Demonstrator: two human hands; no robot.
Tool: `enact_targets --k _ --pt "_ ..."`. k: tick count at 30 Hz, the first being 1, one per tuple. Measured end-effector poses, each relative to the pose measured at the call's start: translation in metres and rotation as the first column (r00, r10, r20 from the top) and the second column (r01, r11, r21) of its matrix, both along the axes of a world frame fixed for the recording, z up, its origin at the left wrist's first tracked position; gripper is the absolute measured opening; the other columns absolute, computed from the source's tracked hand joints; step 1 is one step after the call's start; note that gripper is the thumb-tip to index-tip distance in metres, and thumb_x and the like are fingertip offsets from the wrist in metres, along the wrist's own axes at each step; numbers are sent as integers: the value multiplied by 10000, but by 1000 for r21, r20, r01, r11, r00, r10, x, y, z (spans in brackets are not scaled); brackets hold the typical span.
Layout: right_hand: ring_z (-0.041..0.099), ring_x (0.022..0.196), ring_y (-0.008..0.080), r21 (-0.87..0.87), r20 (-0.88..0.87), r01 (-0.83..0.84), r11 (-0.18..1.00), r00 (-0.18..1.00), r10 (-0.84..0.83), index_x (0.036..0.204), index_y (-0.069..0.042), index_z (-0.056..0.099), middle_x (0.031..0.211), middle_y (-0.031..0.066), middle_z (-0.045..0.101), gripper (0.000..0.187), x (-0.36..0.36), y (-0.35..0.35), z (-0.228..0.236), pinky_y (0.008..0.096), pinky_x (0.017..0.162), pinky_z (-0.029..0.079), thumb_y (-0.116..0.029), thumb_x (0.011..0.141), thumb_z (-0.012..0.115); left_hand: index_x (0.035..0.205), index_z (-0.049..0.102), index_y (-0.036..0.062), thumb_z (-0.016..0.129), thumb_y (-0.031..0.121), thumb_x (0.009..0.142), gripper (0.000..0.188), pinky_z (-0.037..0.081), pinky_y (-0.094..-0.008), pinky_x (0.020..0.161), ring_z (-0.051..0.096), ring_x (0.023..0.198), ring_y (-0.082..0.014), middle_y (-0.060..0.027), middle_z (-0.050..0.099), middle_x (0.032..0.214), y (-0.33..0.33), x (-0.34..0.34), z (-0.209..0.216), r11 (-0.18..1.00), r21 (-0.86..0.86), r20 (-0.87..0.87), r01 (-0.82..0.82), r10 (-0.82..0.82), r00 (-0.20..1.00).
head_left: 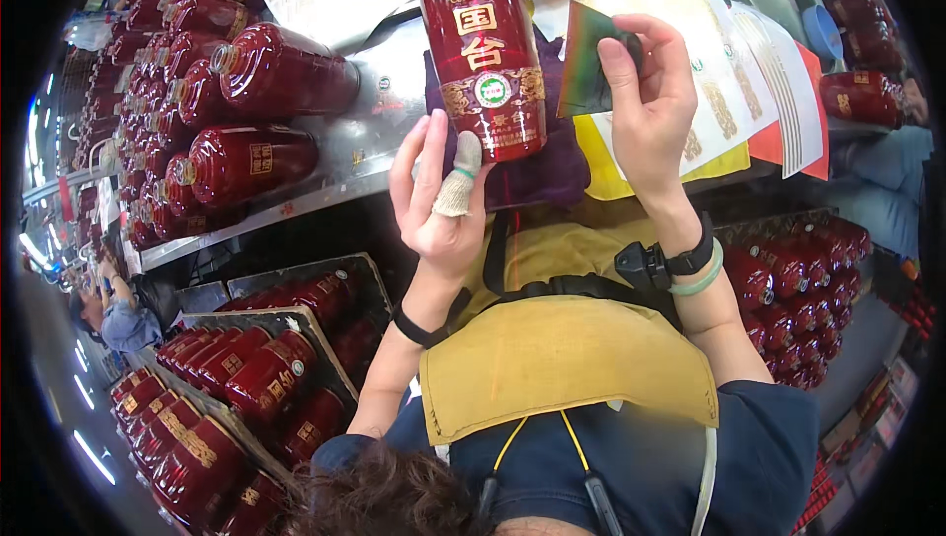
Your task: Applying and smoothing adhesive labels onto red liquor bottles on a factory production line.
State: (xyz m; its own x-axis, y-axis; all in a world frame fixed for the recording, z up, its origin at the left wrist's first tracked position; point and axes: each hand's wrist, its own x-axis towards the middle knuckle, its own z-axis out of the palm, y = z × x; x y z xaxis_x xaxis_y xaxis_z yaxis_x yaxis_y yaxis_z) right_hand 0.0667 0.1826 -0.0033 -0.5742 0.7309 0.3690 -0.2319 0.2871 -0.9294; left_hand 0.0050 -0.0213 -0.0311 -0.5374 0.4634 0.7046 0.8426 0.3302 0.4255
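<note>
A dark red glass bottle (485, 53) with gold decoration and a round green-and-white sticker lies on a dark purple cloth (562, 167) on the bench, neck pointing away from me. My left hand (440, 186) is around its base end, a knitted sleeve (454, 193) covering one finger that rests against the glass. To the right of the bottle, my right hand (650, 93) pinches a flat, shiny green piece (588, 63) with an orange edge between thumb and fingers. That piece is held tilted close to the bottle's side; its kind is unclear.
Many red bottles (286, 73) crowd the bench's left side. White sheets with gold decals (724, 102) and a yellow sheet (606, 162) lie on the right. Crates of bottles (266, 373) stand below at left, with more bottles (788, 285) at lower right. Other people are at both sides.
</note>
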Motion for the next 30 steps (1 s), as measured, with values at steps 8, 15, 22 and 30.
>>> enact_targets --k 8,15,22,30 --pt "561 885 50 -32 -53 -23 999 998 22 1197 -1 603 1060 17 628 219 1 1 1 196 793 467 -67 1003 682 1138 798 233 764 41 812 380 483 -420 1041 501 1317 -365 -182 552 1485 10 2 14 959 -265 -222 -101 41 974" --pt "593 895 72 -39 -26 -47 998 999 46 1247 -14 597 1067 30 655 259 2 10 4 214 802 491 -59 1004 674 1127 804 298 809 114 777 395 448 -437 1077 461 1337 -389 -207 489 1532 33 5 8 960 -274 -218 -58 -3 976" --pt "667 898 193 650 54 -140 747 989 139 1077 -94 752 951 26 756 278 3 19 6 324 810 532 10 819 756 1419 614 92 940 115 655 832 389 -442 1130 443 1382 -409 -243 400 1597 8 -5 7 982 -173 -115 -71 52 992" --pt "600 798 207 822 100 -176 541 981 166 1018 -137 730 854 -7 679 277 -30 10 28 336 758 495 -143 741 723 1497 444 -69 970 148 632 1035 533 -349 976 684 1100 -211 -176 699 1246 19 -28 10 993 79 690 90 -119 714"
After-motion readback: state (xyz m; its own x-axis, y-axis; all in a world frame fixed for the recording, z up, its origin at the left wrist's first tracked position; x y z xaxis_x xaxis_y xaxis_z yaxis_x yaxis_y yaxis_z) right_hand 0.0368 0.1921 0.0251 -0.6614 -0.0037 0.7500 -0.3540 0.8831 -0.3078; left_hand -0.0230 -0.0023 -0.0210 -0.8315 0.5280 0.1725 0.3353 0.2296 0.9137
